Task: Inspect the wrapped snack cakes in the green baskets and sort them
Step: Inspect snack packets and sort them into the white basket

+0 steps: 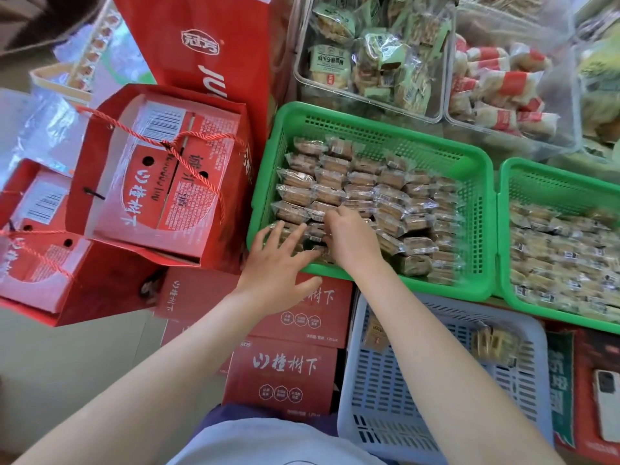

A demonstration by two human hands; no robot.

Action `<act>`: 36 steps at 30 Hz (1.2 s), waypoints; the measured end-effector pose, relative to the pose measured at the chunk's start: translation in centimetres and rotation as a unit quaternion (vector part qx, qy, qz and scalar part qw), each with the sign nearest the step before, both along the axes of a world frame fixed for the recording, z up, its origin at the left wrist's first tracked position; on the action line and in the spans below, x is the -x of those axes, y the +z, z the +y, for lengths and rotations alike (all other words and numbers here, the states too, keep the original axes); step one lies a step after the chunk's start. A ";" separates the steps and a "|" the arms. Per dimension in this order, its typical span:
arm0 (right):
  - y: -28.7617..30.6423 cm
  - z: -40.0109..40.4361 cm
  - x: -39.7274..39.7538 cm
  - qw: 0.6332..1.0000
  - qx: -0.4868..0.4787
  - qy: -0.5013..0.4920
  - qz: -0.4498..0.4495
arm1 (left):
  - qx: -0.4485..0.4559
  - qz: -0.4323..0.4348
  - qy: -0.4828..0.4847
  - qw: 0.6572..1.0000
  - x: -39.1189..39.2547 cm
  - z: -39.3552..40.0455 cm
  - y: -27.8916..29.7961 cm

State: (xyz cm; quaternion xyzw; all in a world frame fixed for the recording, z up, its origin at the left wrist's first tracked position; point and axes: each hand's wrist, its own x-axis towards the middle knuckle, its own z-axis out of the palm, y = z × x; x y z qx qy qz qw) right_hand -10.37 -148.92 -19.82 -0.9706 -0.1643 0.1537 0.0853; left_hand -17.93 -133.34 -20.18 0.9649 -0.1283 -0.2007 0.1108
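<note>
Snack cakes [362, 199]: brown, clear-wrapped, packed in rows inside the left green basket [476, 182], filling its left and middle.
Right hand [349, 236]: down in the near-left corner of that basket, fingers curled into the packets; whether it actually grips one, I cannot tell.
Left hand [278, 263]: fingers spread and straight, tips resting on the packets at the basket's near-left rim, holding nothing.
Second green basket [503, 229]: touching the first on the right, full of paler wrapped cakes [563, 263].
Grey basket [523, 391]: nearer the person, under the right forearm, a few yellowish packets [493, 344] inside.
Clear bins [436, 109]: beyond the green baskets, heaped with other wrapped snacks.
Red gift bags [161, 182]: left of the basket, boxes inside, rope handles.
Red cartons [285, 374]: stacked below the left hand.
Phone [607, 404]: far right edge.
</note>
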 end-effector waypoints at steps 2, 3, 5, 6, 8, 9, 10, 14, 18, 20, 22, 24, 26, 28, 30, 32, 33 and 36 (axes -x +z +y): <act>-0.4 0.0 0.2 1.000 -0.008 -0.022 -0.007 | -0.006 0.006 -0.001 1.000 0.0 0.0 0.1; -0.5 0.0 0.3 0.999 -0.016 -0.035 -0.004 | -0.008 0.010 -0.001 1.000 -0.1 -0.1 0.1; -0.2 -0.1 0.4 0.998 -0.041 -0.054 0.019 | -0.012 0.015 -0.002 1.000 -0.1 -0.1 0.2; 0.1 -0.2 0.4 0.996 -0.056 -0.062 0.038 | -0.014 0.017 -0.003 1.000 -0.1 -0.1 0.2; 1.1 -0.4 0.1 0.990 -0.088 -0.078 0.082 | -0.013 0.021 -0.003 1.000 -0.1 -0.1 0.2; 1.7 -0.6 -0.1 0.985 -0.105 -0.085 0.104 | -0.011 0.023 -0.002 1.000 -0.1 -0.1 0.3; 2.4 -0.9 -0.2 0.980 -0.128 -0.098 0.118 | -0.009 0.023 -0.001 1.000 -0.1 -0.1 0.3; 5.6 -2.3 0.4 0.965 -0.209 -0.147 0.065 | -0.003 0.028 0.003 1.000 -0.3 0.0 0.4; 8.3 -4.1 2.6 0.903 -0.331 -0.271 0.042 | 0.181 0.043 0.096 0.978 0.0 0.3 2.2; 8.8 -4.9 3.9 0.841 -0.410 -0.345 0.076 | 0.360 0.058 0.211 0.907 0.3 -0.2 4.2; 9.1 -5.1 5.3 0.746 -0.514 -0.400 0.140 | 0.504 0.114 0.305 0.800 0.5 -1.0 6.2; 9.5 -4.9 6.6 0.669 -0.583 -0.422 0.186 | 0.608 0.180 0.375 0.676 0.7 -1.8 7.9; 9.9 -4.5 7.8 0.650 -0.594 -0.433 0.192 | 0.646 0.210 0.397 0.617 0.9 -2.3 9.1; 9.7 -4.6 8.6 0.662 -0.577 -0.439 0.186 | 0.651 0.224 0.392 0.610 1.3 -2.5 9.6; 9.3 -4.7 9.2 0.692 -0.546 -0.439 0.174 | 0.650 0.243 0.393 0.603 1.5 -2.5 9.5; 9.1 -4.8 9.7 0.734 -0.507 -0.428 0.144 | 0.647 0.259 0.409 0.589 1.7 -2.6 9.6; 9.1 -4.9 9.9 0.751 -0.492 -0.425 0.118 | 0.648 0.264 0.414 0.582 1.8 -2.7 9.6; 9.8 -5.0 10.2 0.796 -0.465 -0.387 0.027 | 0.646 0.255 0.412 0.589 2.1 -3.1 9.8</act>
